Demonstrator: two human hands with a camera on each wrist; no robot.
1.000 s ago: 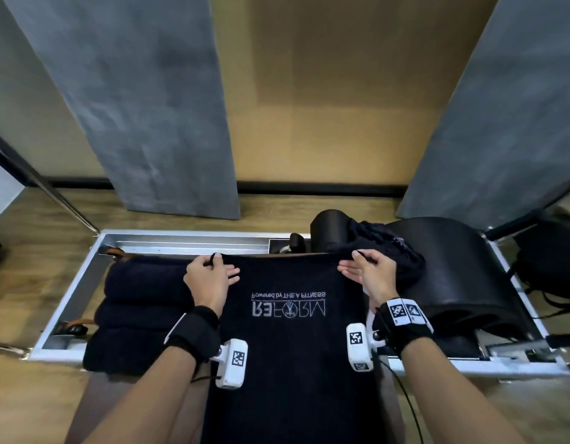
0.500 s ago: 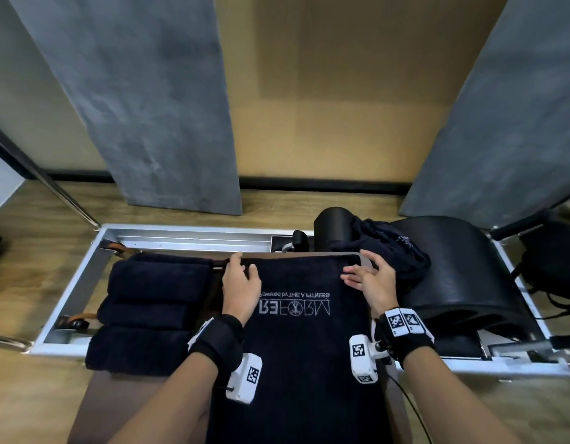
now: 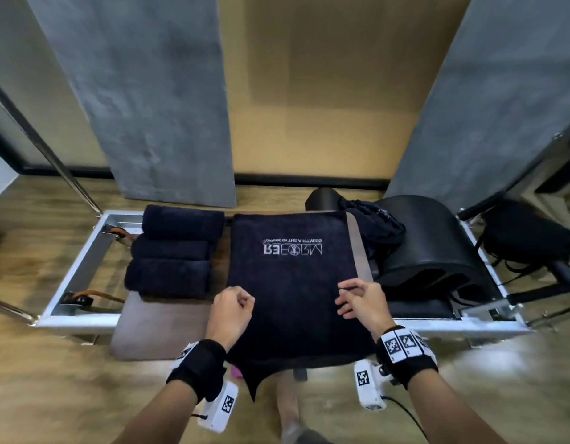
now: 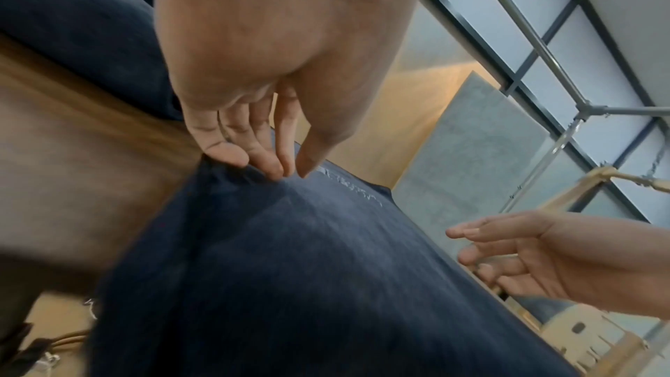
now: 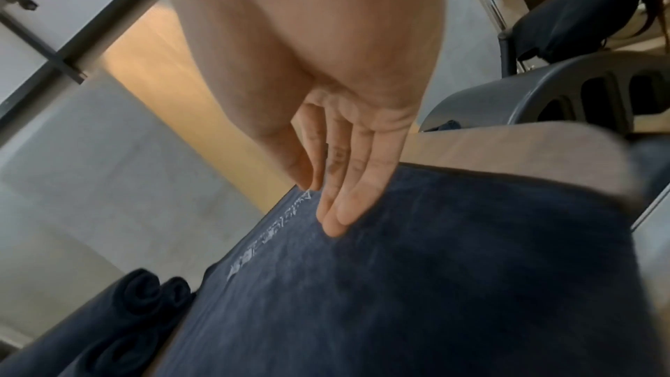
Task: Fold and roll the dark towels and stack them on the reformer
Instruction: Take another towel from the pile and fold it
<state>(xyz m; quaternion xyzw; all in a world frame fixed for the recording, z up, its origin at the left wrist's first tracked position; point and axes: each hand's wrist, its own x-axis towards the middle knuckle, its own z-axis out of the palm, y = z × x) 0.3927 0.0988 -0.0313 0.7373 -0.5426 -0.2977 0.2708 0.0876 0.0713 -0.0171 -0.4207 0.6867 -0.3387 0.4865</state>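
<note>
The dark towel (image 3: 290,283) is lying flat and lengthwise on the reformer (image 3: 85,254), logo side up, with its near end hanging off the edge toward the person. Three rolled towels (image 3: 171,251) are already sitting side by side just to the left of the left fingers, touching one another.

The step in hand looks like taking hold of the near portion to begin the roll or a fold away from the body. To do it well, both hands should be catching the towel's two long edges at the same height, so the fold line runs square across; the cloth should be lifted evenly and kept taut between the hands, so no slack bunches under the logo.

The left hand (image 3: 230,314) is sitting at the towel's left edge with its fingers (image 4: 254,154) curled and pressed together; in the left wrist view the tips are gathering a small ridge of the cloth at the hem against the thumb, so it is pinching the towel's edge.

The right hand (image 3: 362,302) is hovering over the towel's right edge, its fingers (image 5: 340,205) loosely extended and close together, thumb apart. The tips are lying close over the nap; whether they are touching it, I cannot tell. They are gripping nothing.
</note>
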